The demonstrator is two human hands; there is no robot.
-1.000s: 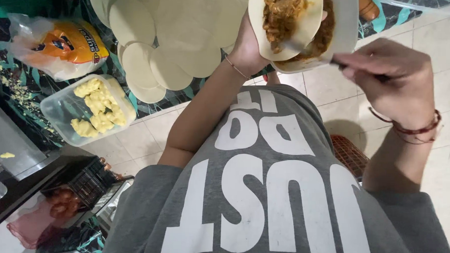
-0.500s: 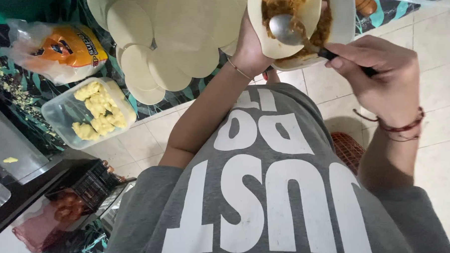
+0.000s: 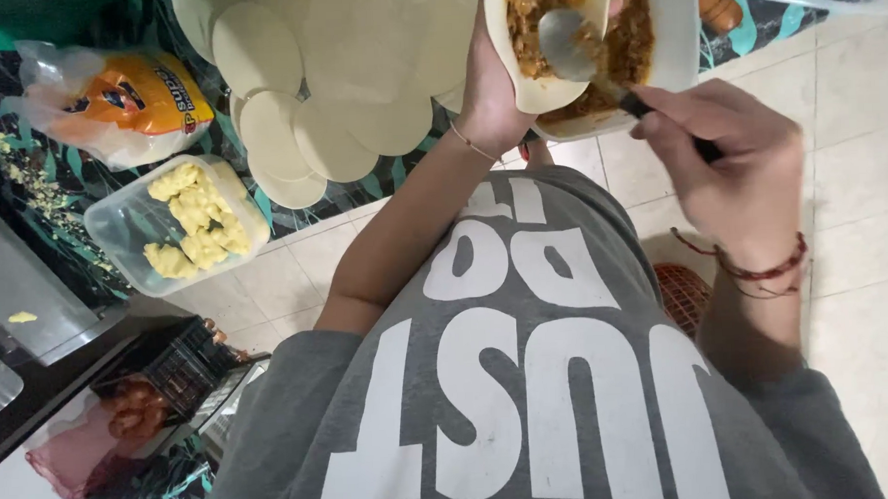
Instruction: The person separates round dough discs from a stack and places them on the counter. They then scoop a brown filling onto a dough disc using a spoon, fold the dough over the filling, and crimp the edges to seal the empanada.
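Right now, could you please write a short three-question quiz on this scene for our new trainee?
1. True or false: the right hand holds a black-handled metal spoon.
2. What does the left hand hold? A) a pale round dough disc with brown filling B) an orange bag C) a knife
3. What fills the clear plastic tub on the patterned tablecloth?

Key: 1 true. 2 A. 3 Yellow crimped dough pieces.
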